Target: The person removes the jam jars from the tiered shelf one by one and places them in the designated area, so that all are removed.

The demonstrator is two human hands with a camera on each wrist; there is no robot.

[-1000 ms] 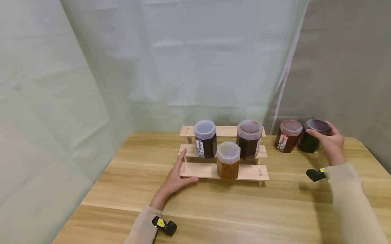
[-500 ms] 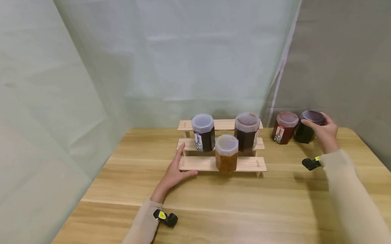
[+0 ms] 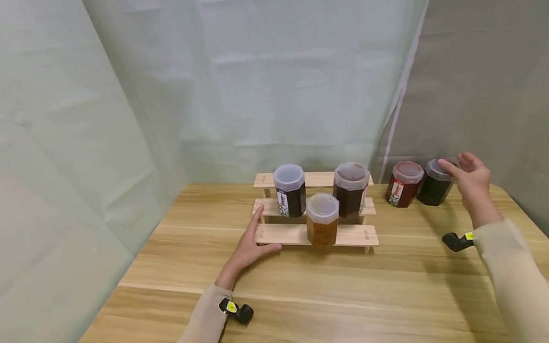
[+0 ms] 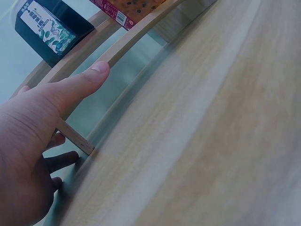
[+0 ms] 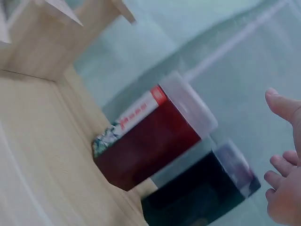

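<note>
Resting at the left end of the little wooden stepped rack [image 3: 316,234], the left hand [image 3: 249,249] has its thumb along the front edge of the lowest step and its fingers straight up against the rack's side, not gripping anything. The left wrist view shows the same: thumb [image 4: 80,84] laid on the slat, other fingers tucked under by the rack's leg.

Over at the right of the head view, the right hand [image 3: 471,181] is spread loose and holding nothing, fingertips right at the lid of the dark jar [image 3: 434,182]. From the right wrist view the fingers [image 5: 282,179] look just off the jar, so I can't tell if they really touch.

Just left of the dark jar, touching or nearly so, stands a red jar [image 3: 403,184] with a red and white label. Both sit on the bench [image 3: 388,286] at the far right, near the grey curtain.

On the rack: an amber jar [image 3: 321,227] on the lowest step in the middle, a black jar [image 3: 290,190] with a white label on the middle step to the left, and a brown jar [image 3: 350,190] on the middle step to the right.
</note>
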